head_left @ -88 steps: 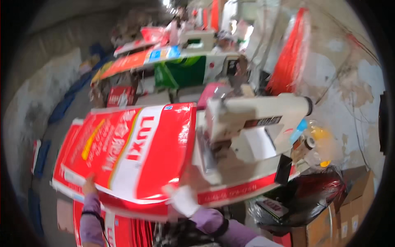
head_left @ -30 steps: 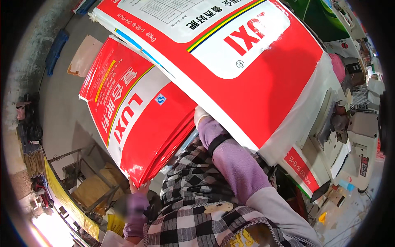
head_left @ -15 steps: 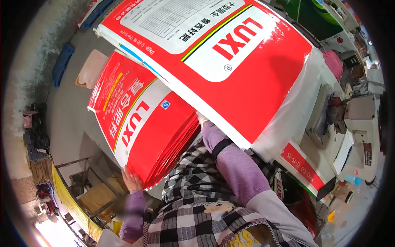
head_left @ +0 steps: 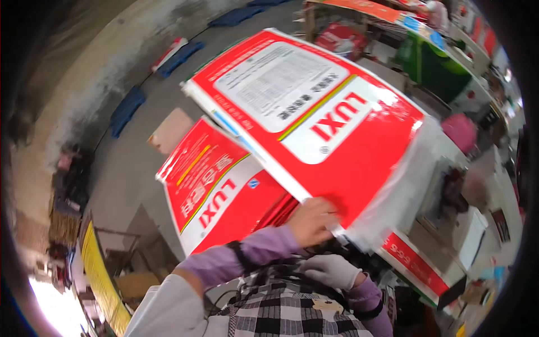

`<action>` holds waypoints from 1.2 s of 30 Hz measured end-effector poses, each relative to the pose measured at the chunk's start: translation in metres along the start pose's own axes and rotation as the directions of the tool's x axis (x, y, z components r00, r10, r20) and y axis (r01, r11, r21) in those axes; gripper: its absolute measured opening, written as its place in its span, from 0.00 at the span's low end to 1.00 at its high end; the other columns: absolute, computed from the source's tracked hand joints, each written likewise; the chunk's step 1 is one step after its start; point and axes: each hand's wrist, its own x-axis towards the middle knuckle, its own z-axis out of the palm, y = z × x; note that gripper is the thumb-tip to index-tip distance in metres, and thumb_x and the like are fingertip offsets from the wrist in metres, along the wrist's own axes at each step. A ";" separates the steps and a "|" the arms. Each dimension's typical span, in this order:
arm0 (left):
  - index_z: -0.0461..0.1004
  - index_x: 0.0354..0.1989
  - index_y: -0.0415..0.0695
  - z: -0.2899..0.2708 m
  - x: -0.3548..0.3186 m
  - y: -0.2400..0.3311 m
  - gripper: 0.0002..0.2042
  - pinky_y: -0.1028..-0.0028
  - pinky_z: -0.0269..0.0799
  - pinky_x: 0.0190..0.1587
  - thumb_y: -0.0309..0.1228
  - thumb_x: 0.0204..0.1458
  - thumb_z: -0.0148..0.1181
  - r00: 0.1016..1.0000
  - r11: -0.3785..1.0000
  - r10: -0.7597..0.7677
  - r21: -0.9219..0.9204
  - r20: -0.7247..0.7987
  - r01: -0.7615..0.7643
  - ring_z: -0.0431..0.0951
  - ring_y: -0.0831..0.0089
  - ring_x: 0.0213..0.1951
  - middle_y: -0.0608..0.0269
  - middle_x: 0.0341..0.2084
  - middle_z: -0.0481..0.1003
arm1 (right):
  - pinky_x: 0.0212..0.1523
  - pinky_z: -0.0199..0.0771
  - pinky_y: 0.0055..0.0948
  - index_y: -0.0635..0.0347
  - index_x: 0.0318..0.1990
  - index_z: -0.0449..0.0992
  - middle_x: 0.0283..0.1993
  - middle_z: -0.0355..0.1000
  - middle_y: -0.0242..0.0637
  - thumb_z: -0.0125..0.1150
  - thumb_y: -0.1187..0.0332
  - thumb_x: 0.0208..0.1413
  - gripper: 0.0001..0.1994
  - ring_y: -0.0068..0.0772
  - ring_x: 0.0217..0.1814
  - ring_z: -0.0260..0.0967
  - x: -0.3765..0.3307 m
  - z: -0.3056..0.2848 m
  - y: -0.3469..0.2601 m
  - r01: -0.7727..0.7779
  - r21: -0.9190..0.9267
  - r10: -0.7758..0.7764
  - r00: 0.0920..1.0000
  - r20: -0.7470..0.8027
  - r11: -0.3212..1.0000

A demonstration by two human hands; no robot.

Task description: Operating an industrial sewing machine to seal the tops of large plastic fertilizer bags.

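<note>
A red and white printed fertilizer sack (head_left: 359, 174), with a whitish plastic lining showing along its right edge, lies at the top of the view. My bare left hand (head_left: 314, 221) reaches across and grips this sack by its near corner, the fingertips partly out of sight. Beneath and to the left lies a stack of similar flat red sacks (head_left: 196, 168), edges layered, partly covered by the upper sack and my left forearm. My right hand (head_left: 332, 271), in a whitish glove, is close to my checked apron, below the sack corner, with fingers curled and nothing visible in them.
At the right stands a pale machine table (head_left: 426, 224) with a red strip of sack hanging at its front. A pink bundle (head_left: 459, 132) sits behind it. Blue bundles (head_left: 127, 110) lie on the floor along the wall. A metal frame (head_left: 129, 241) stands at lower left.
My left hand has left the lower stack and crossed to the upper sack's near corner. My gloved right hand has come out from beneath that sack toward my body. The whole view has shifted.
</note>
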 end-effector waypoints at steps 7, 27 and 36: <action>0.73 0.18 0.40 0.099 0.081 -0.047 0.10 0.67 0.67 0.26 0.30 0.39 0.69 0.924 0.946 -0.194 -0.185 0.330 0.265 0.71 0.66 0.20 0.60 0.17 0.70 | 0.47 0.71 0.35 0.60 0.46 0.74 0.41 0.74 0.45 0.55 0.63 0.56 0.14 0.45 0.44 0.72 -0.088 -0.011 -0.017 -0.096 -0.010 0.075 0.828 -0.556 0.995; 0.74 0.22 0.38 0.056 0.086 -0.019 0.07 0.79 0.72 0.31 0.19 0.41 0.69 0.887 0.565 -0.374 -0.692 0.272 0.450 0.75 0.81 0.26 0.64 0.22 0.77 | 0.42 0.70 0.36 0.65 0.37 0.73 0.35 0.73 0.52 0.54 0.58 0.56 0.16 0.51 0.41 0.72 -0.014 -0.076 0.030 0.031 0.159 0.155 0.097 -0.983 0.987; 0.74 0.22 0.39 0.030 0.089 -0.027 0.06 0.79 0.70 0.31 0.17 0.43 0.65 0.902 0.600 -0.418 -0.715 0.102 0.359 0.73 0.81 0.26 0.66 0.20 0.75 | 0.29 0.69 0.33 0.63 0.31 0.76 0.23 0.71 0.40 0.60 0.57 0.55 0.15 0.34 0.23 0.68 -0.010 -0.068 0.058 0.156 0.432 0.414 0.136 -0.900 0.888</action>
